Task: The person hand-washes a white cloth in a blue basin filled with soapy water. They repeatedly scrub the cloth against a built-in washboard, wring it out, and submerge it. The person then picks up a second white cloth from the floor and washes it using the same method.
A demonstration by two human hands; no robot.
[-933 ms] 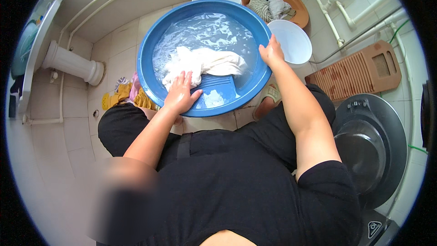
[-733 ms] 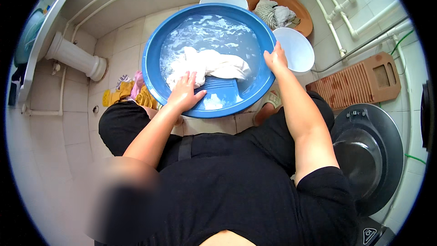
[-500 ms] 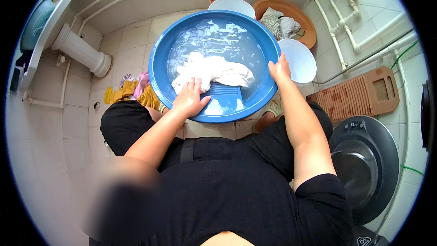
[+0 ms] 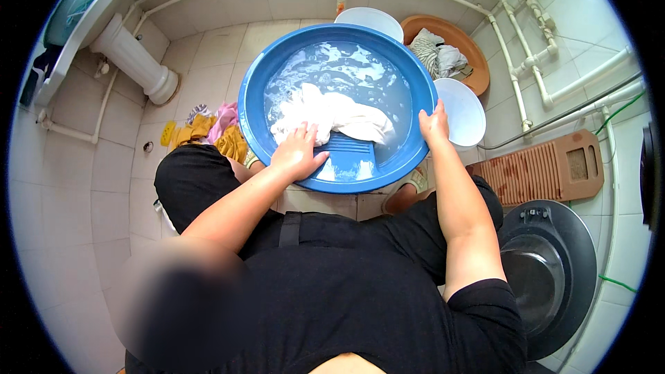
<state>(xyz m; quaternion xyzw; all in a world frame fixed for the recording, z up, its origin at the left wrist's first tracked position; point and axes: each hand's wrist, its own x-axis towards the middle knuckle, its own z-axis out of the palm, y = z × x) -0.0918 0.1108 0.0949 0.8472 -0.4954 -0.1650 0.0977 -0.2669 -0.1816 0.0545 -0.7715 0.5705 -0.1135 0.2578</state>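
Tiled bathroom floor (image 4: 208, 62), blue basin (image 4: 258, 128) of soapy water at centre. Left hand (image 4: 298, 154) lies flat, fingers spread, on white cloth (image 4: 332, 114) in the basin; right hand (image 4: 434, 125) grips the basin's right rim.

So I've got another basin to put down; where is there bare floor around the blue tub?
Bare tiles lie left of the blue tub, between the sink pedestal and the coloured clothes pile. The right side is crowded: white bowl, brown basin, wooden washboard. The left hand presses the white cloth; the right hand grips the rim.
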